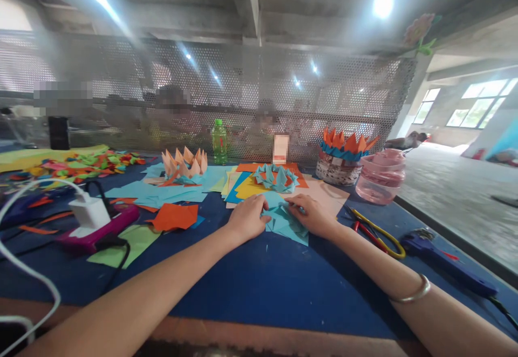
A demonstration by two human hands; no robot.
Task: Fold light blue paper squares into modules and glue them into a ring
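Fingers of your left hand (247, 219) curl inward and those of your right hand (309, 214) reach forward, loosely bent; I cannot tell whether either pinches a sheet. Your table (226, 292) is dark blue, with a perforated metal partition (226, 71) beyond and a concrete floor (457, 189) to the right. Light-blue folded papers (285, 224) lie between your fingertips, overlapping. One corner points towards you and rightward, their long axis slanting away to the left.
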